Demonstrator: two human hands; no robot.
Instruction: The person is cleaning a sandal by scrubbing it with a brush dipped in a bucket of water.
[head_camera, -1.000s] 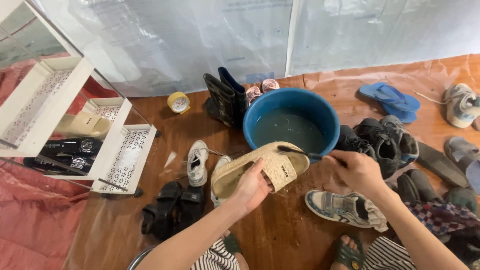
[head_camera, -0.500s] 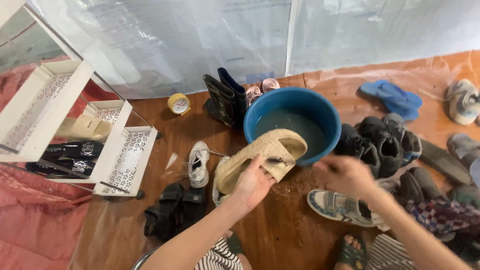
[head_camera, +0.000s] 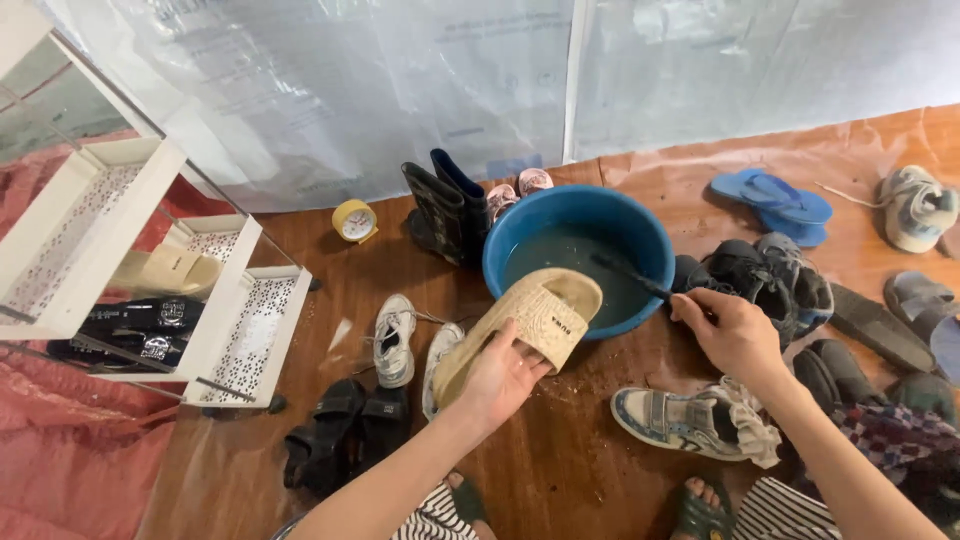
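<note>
My left hand (head_camera: 500, 378) grips a beige slide sandal (head_camera: 530, 322) by its sole, tilted with its toe over the near rim of a blue basin (head_camera: 570, 215) holding murky water. My right hand (head_camera: 730, 333) holds a dark brush (head_camera: 630, 278) by its handle, its head reaching over the water inside the basin, a little apart from the sandal.
Shoes lie all around on the brown floor: white sneakers (head_camera: 397, 338), black sandals (head_camera: 335, 435), dark boots (head_camera: 445, 205), blue flip-flops (head_camera: 775, 203), a patterned shoe with a rag (head_camera: 690, 425), black shoes (head_camera: 770, 280). A white shoe rack (head_camera: 150, 270) stands left. A yellow tape roll (head_camera: 354, 220) lies behind.
The brush has left the sandal and swung right into the basin's water. The left hand keeps the sandal over the near rim, tipped slightly more upright.
</note>
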